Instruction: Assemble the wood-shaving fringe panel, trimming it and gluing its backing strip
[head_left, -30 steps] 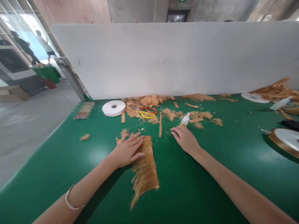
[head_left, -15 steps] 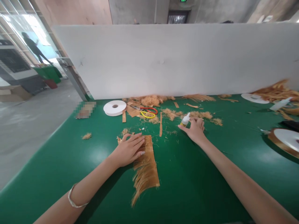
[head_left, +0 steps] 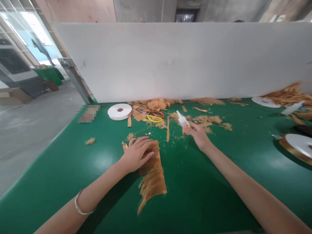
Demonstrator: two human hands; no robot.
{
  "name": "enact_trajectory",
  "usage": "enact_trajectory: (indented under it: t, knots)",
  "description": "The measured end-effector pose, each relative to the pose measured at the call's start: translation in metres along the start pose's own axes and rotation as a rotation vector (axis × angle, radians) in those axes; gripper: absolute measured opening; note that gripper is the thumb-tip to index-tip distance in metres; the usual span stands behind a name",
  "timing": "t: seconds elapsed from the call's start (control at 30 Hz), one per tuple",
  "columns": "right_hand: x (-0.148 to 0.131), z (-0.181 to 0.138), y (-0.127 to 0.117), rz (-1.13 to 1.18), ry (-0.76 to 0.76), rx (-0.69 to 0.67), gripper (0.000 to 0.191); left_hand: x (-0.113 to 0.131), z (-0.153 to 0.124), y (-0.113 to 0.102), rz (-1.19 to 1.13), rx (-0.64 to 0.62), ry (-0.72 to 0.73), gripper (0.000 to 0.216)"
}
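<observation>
My left hand (head_left: 137, 155) lies flat with fingers stretched over a brown fringed strip (head_left: 159, 182), whose loose fibres fan out toward the lower left. Part of the strip is hidden under the palm. In my right hand (head_left: 200, 136) is a small white glue bottle (head_left: 183, 121) with a pointed nozzle, raised above the table and tilted to the upper left. Beyond the hands, scissors (head_left: 156, 116) with red and yellow handles rest among brown scraps. A narrow brown strip (head_left: 168, 129) lies between the two hands.
The green table (head_left: 195, 201) ends at a white partition (head_left: 168, 61). A white tape roll (head_left: 119, 111) sits at the back left, a brown ribbon spool (head_left: 301, 146) at the right. Another bottle (head_left: 292, 108) and a brown fibre heap (head_left: 290, 94) are at the far right.
My right hand has lifted the glue bottle off the table and brought it left, tilting its nozzle leftward. My left hand has shifted slightly right on the fringed strip.
</observation>
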State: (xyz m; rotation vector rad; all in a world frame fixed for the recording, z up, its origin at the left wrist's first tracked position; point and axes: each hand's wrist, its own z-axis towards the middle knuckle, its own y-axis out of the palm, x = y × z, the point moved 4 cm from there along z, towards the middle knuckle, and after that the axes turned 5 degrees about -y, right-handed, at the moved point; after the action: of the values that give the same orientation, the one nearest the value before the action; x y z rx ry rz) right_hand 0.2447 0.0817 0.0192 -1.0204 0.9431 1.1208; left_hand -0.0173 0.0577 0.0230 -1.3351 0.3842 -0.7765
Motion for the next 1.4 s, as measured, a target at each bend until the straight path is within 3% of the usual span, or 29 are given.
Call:
enact_trajectory:
  t: [0.17, 0.37, 0.47, 0.63, 0.77, 0.9, 1.07, 1.13, 1.27, 1.33, 1.4]
  knots:
    - [-0.002, 0.001, 0.034, 0.367, 0.206, -0.012, 0.041, -0.007, 0.024, 0.01, 0.099, 0.07, -0.215, 0.02]
    - [-0.002, 0.01, 0.04, 0.4, 0.188, 0.066, 0.04, -0.002, 0.032, 0.017, 0.154, 0.037, -0.165, 0.021]
    - [-0.006, 0.018, 0.031, 0.354, 0.141, 0.107, 0.04, 0.003, 0.022, 0.011, 0.147, 0.089, -0.099, 0.018]
    - [-0.029, 0.033, -0.012, -0.04, -0.084, 0.285, 0.032, 0.002, 0.005, 0.002, 0.097, 0.107, -0.069, 0.015]
    - [-0.032, 0.042, -0.037, 0.264, -0.033, 0.295, 0.019, -0.004, 0.008, -0.005, 0.02, 0.115, -0.125, 0.014]
    - [-0.02, 0.048, -0.042, 0.514, 0.16, 0.293, 0.01, -0.009, 0.04, -0.014, -0.161, 0.148, -0.246, 0.012]
    - [-0.005, 0.057, -0.038, 0.678, 0.342, 0.342, 0.004, -0.015, 0.116, -0.013, -0.419, 0.115, -0.377, 0.015]
    - [-0.003, 0.061, -0.034, 0.693, 0.34, 0.283, 0.006, -0.014, 0.146, -0.008, -0.423, 0.072, -0.344, 0.024]
    - [-0.002, 0.067, -0.03, 0.594, 0.286, 0.109, 0.009, 0.003, 0.183, 0.006, -0.349, -0.116, -0.114, 0.052]
    - [0.0, 0.07, -0.03, 0.523, 0.276, 0.061, 0.012, 0.013, 0.189, 0.013, -0.336, -0.187, -0.048, 0.047]
    - [0.002, 0.071, -0.032, 0.468, 0.275, 0.035, 0.014, 0.018, 0.193, 0.018, -0.322, -0.187, -0.023, 0.028]
